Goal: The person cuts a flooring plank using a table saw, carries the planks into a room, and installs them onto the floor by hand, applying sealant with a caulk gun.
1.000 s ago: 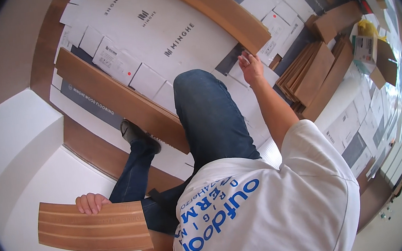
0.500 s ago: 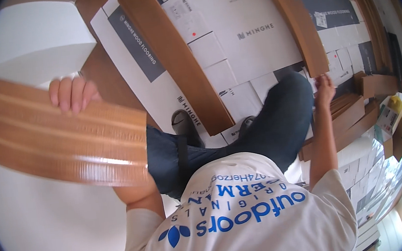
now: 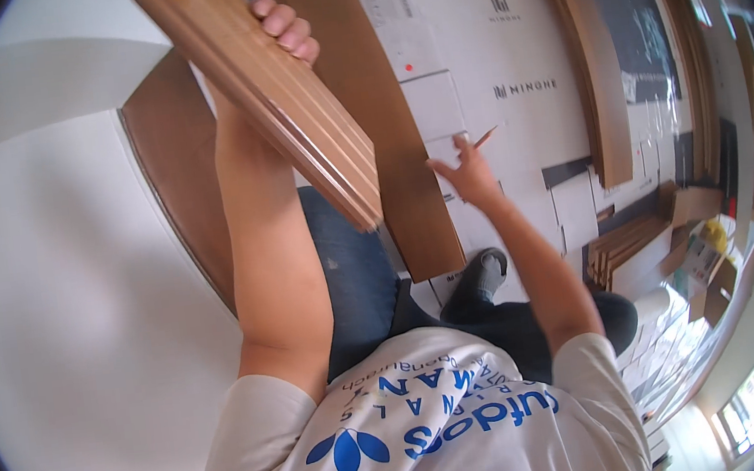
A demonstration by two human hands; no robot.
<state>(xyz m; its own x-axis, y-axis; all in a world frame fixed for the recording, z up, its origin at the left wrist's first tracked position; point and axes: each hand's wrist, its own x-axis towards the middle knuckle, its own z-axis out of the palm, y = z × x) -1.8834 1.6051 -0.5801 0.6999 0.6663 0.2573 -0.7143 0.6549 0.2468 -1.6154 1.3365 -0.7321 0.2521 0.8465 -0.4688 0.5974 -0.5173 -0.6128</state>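
A short wooden floor plank (image 3: 288, 106) is raised slantwise over the left part of the floor, its grooved edge and underside showing. My left hand (image 3: 287, 32) is closed on its far right edge; the thumb is hidden. Below it lies a long brown floorboard (image 3: 407, 176) on the white-covered floor. Just right of that board hovers my right hand (image 3: 471, 176), thumb stretched out toward the board's edge. A thin pencil (image 3: 485, 137) sticks out from its fingers.
A white wall (image 3: 47, 273) rises close on my left, beside a brown panel (image 3: 173, 156). More long boards (image 3: 595, 71) lie to the right on white printed sheeting (image 3: 518, 43). Several short planks (image 3: 624, 244) and open cardboard boxes (image 3: 698, 199) stand farther right.
My left hand has swung the short plank forward and right, turning its edge toward me. My right hand has come left from the right-hand boards to the middle one. My legs have shifted.
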